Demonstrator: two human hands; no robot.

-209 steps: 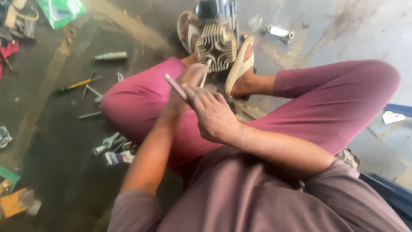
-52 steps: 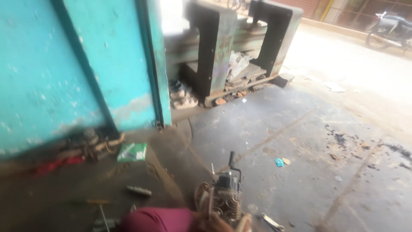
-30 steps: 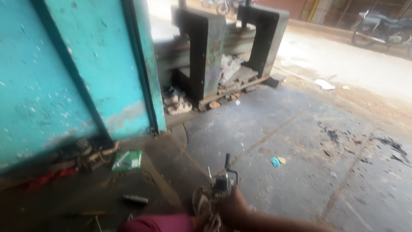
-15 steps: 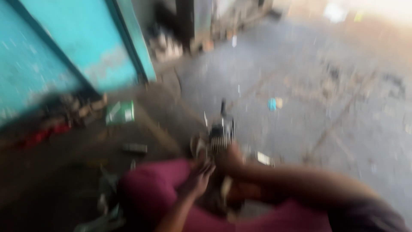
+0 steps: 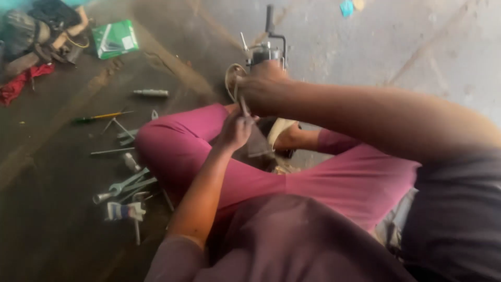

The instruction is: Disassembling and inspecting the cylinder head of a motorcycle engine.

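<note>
Sitting cross-legged on the floor, the person works over pink-trousered knees, and nearest the camera the left hand (image 5: 236, 130) is closed around a thin rod-like tool (image 5: 244, 108), its tip raised toward the other hand. Just beyond, the right hand (image 5: 261, 86) is curled down over the top of a small engine (image 5: 266, 52) that stands on the floor between the feet; whether it grips a part or only presses on it I cannot tell, since the fingers are turned away. Judging from this, the work goes best if the right hand keeps the engine steady while the left feeds the tool in straight, with small moves, as the point of contact is hidden under the right hand and must be found by feel. A slip would send the tool toward the right wrist, so a light push is wiser than force. To the left of the knee lie spanners (image 5: 125, 184), a small white packet (image 5: 124, 211) with dark marks, loose rods and a green-handled screwdriver (image 5: 99, 117). Farther off, a silvery cylinder (image 5: 151, 93) lies alone. At the far left a flat green box (image 5: 114, 38) with white patches rests tilted near a red cloth (image 5: 18, 87) and dark bags (image 5: 42, 26). A blue scrap (image 5: 346, 7) lies on the floor beyond the engine.
</note>
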